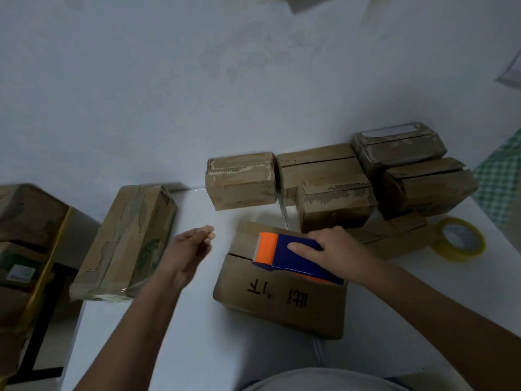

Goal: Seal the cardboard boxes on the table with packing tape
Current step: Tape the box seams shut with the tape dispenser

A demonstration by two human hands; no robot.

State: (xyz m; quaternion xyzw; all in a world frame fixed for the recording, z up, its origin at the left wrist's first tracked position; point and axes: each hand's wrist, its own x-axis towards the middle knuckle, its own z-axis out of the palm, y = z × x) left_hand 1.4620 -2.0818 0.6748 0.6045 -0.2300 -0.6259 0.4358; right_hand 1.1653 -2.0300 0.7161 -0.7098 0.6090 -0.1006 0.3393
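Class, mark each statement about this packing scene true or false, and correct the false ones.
1. The right hand rests on an orange and blue tape dispenser. True.
2. The dispenser sits on the cardboard box with black writing. True.
3. The left hand presses down on that box. False: it hovers over the white table, touching nothing.
4. The yellow tape roll lies on the table's left side. False: it lies at the right, beside the boxes.
5. The box at the table's left edge already carries clear tape. True.
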